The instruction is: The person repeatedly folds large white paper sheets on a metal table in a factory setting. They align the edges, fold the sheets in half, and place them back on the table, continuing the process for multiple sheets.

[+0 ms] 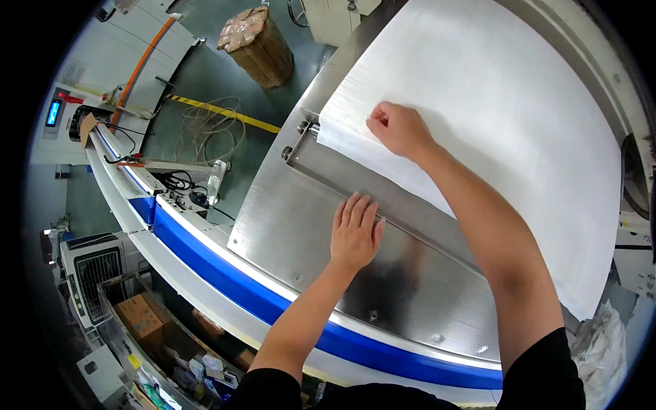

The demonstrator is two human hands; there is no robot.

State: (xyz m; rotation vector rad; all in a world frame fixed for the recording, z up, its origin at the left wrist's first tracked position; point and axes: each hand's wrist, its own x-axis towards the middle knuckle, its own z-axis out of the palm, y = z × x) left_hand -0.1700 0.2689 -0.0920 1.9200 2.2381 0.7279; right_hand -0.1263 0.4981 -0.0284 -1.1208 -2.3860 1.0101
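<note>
My left hand [355,231] lies flat on the brushed metal plate [273,212], its fingers stretched out at the edge of a long slot [403,198]. My right hand [400,130] is curled into a loose fist over the white sheet material [506,89], near its left edge; nothing shows in the fist. Fine lines run across the white material, which spreads over the right side of the machine. Its lower edge hangs over the slot. A metal roller end [313,128] pokes out by the corner of the material.
A blue and white rail [225,277] curves along the machine's near edge. Coiled clear tubing [212,130] and a brown taped drum-shaped bundle [256,48] are on the floor at far left. A bin [109,294] with boxes stands lower left. Crumpled white plastic [601,348] lies lower right.
</note>
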